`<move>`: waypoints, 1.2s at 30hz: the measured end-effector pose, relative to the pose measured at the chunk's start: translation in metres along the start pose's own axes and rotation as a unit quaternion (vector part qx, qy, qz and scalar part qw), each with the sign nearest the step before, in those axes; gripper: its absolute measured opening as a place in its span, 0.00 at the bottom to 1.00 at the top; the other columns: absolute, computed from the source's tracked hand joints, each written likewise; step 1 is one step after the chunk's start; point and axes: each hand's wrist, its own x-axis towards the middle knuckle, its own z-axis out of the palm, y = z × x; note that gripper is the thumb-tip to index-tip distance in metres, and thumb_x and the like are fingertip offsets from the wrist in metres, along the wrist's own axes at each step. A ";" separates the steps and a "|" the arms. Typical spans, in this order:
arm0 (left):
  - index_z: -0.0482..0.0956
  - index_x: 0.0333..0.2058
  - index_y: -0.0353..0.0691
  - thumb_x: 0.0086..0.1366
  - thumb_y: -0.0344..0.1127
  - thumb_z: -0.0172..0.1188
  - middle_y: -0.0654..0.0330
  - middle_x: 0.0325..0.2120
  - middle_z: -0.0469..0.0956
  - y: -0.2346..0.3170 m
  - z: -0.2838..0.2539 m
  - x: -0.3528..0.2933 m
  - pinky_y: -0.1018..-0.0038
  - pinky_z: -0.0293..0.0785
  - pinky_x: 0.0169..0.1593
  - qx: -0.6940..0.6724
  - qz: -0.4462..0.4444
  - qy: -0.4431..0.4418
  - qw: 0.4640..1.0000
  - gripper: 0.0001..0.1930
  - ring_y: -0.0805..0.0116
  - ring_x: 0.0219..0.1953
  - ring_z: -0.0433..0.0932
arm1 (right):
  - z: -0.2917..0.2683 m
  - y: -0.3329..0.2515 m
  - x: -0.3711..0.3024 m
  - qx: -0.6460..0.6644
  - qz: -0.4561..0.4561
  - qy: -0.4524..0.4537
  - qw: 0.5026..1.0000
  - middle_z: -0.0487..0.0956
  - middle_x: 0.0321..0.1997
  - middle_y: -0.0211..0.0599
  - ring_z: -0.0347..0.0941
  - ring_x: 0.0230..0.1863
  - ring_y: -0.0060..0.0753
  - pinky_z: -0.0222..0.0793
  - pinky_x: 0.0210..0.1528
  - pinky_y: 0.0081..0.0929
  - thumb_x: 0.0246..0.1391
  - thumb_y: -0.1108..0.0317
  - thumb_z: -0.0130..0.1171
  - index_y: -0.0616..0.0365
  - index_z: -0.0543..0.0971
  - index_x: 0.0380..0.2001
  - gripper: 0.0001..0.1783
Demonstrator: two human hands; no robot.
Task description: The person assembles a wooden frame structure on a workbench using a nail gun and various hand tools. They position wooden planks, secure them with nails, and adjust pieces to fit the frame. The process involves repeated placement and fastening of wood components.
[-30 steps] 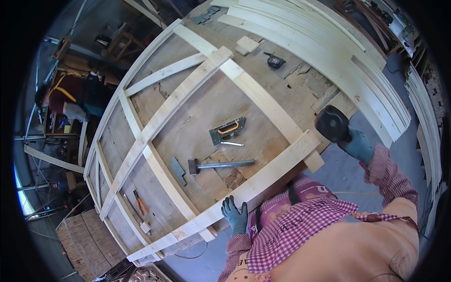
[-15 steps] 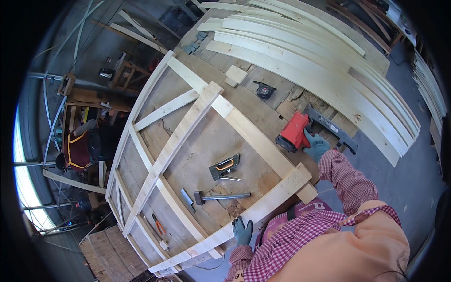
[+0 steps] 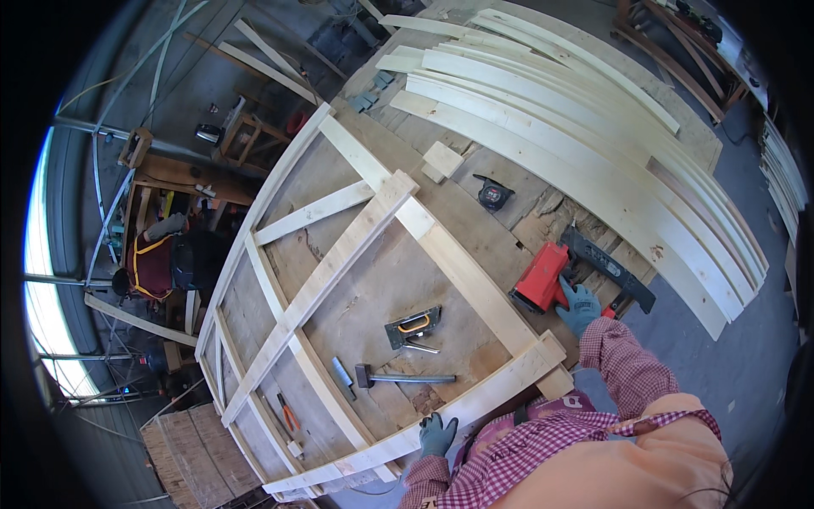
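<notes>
Head view: right hand (image 3: pixel 579 309) fingers clamp the nail gun (image 3: pixel 541 276) by its handle, sensible for something probably heavy, rigid. Left hand (image 3: pixel 437 435), thumb spread from fingers, touches the frame (image 3: pixel 500 379).

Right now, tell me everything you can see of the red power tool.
The red power tool looks like a nail gun: a boxy red body, seemingly plastic, beside a long, narrow black section slanting down to the right, with more red near the wrist. It is right of the wooden frame, over the workbench's edge area; whether it rests there is unclear. The gloved right hand touches it, partly hiding its handle.
</notes>
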 end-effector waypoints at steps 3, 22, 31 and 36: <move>0.68 0.51 0.34 0.55 0.62 0.51 0.41 0.47 0.71 0.001 -0.006 0.001 0.59 0.66 0.53 0.026 -0.013 -0.008 1.000 0.37 0.46 0.51 0.69 | 0.011 0.002 -0.002 -0.014 -0.020 0.030 0.999 0.67 0.46 0.42 0.66 0.48 0.46 0.62 0.50 0.45 0.45 0.52 0.59 0.34 0.52 0.65 0.44; 0.61 0.57 0.35 0.55 0.54 0.57 0.44 0.54 0.64 0.114 -0.031 0.009 0.55 0.53 0.60 -0.036 0.204 0.229 0.951 0.37 0.43 0.57 0.59 | -0.127 0.143 0.039 0.067 0.053 0.336 0.938 0.68 0.55 0.55 0.62 0.57 0.54 0.57 0.59 0.40 0.45 0.61 0.62 0.53 0.65 0.58 0.35; 0.40 0.60 0.20 0.42 0.78 0.51 0.33 0.60 0.49 0.270 0.015 0.030 0.48 0.26 0.65 -0.143 -0.054 0.046 0.987 0.66 0.44 0.65 0.44 | -0.293 0.268 0.257 0.058 0.221 0.277 0.933 0.62 0.61 0.55 0.57 0.62 0.54 0.53 0.63 0.39 0.43 0.51 0.63 0.52 0.58 0.62 0.44; 0.31 0.60 0.20 0.39 0.77 0.55 0.33 0.61 0.45 0.285 0.005 0.026 0.46 0.20 0.63 -0.148 -0.062 0.031 0.987 0.71 0.46 0.66 0.41 | -0.320 0.317 0.338 0.060 0.310 0.217 0.923 0.52 0.66 0.55 0.48 0.67 0.55 0.47 0.66 0.43 0.42 0.44 0.63 0.46 0.48 0.66 0.52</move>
